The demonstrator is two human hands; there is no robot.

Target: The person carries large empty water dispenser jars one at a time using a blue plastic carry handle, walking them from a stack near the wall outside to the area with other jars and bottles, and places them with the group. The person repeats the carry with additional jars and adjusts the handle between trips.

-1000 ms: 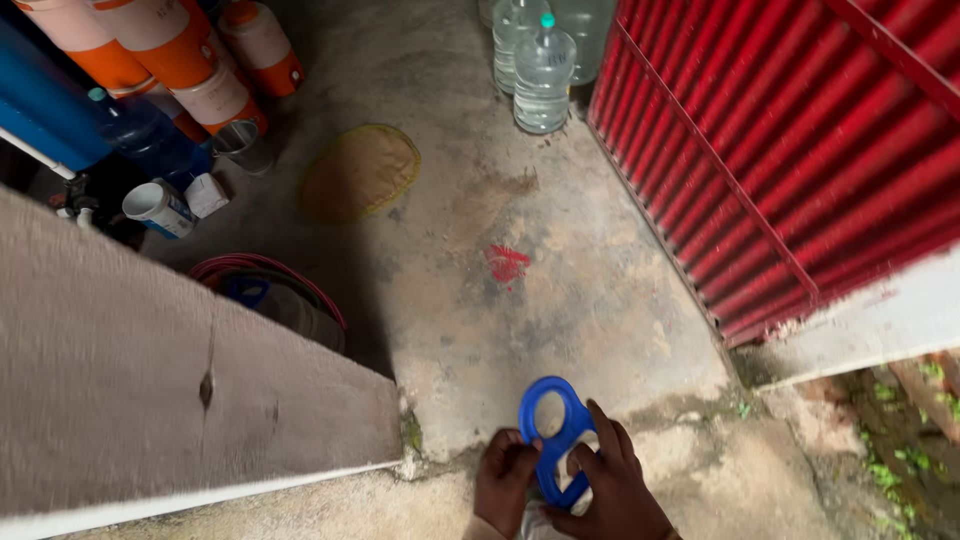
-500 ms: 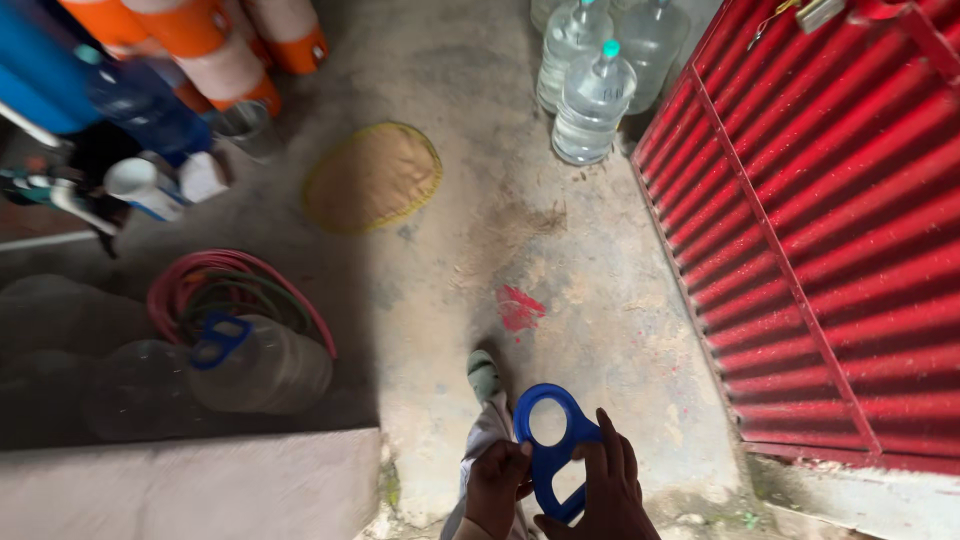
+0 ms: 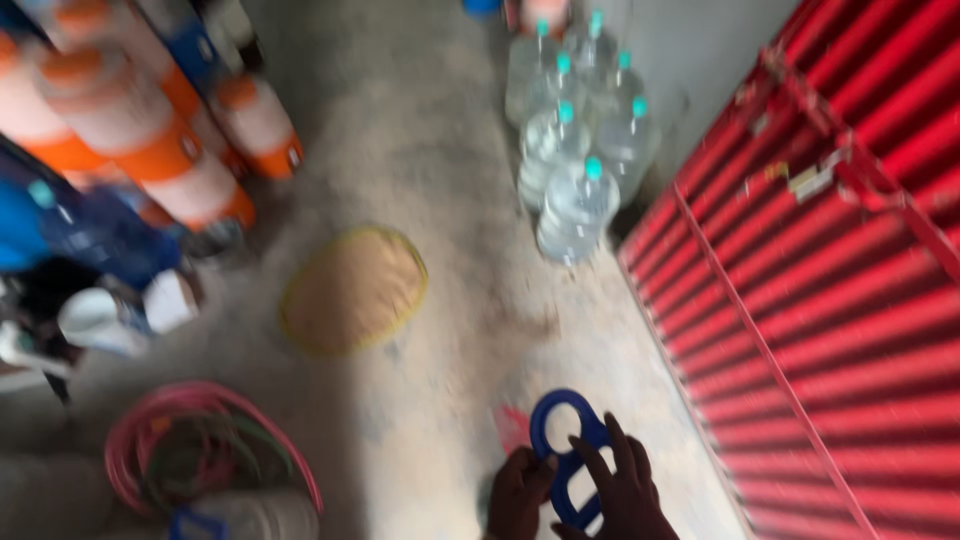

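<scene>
Head view | both hands (image 3: 575,490) gripping blue two-ring handle (image 3: 568,450) | red shutter (image 3: 830,300) close right | open floor (image 3: 440,150) ahead

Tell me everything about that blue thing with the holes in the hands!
The blue holder is a flat piece that looks like plastic, long with rounded ends and large round holes through it; one hole at the top shows clearly. It is held up over the concrete floor at the bottom of the view. The left hand grips its left edge, and the right hand lays fingers across its lower part. The picture is blurred.
</scene>
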